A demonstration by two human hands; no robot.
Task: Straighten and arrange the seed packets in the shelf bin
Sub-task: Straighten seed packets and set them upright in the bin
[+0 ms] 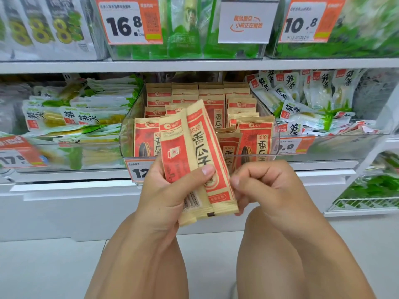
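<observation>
From the head camera, the left hand (170, 190) grips two long tan paper seed packets with red panels and black characters (194, 156), thumb curled across their fronts, holding them upright and fanned slightly apart. One shows its back with a barcode, the other its front. The right hand (263, 186), just beside their lower right edge, has its fingers curled, fingertips touching the packet edge. Directly beyond both hands sits the clear plastic shelf bin (129, 134), filled with rows of matching packets (216, 98) standing upright; near its front, one lies tipped between two upright packets.
</observation>
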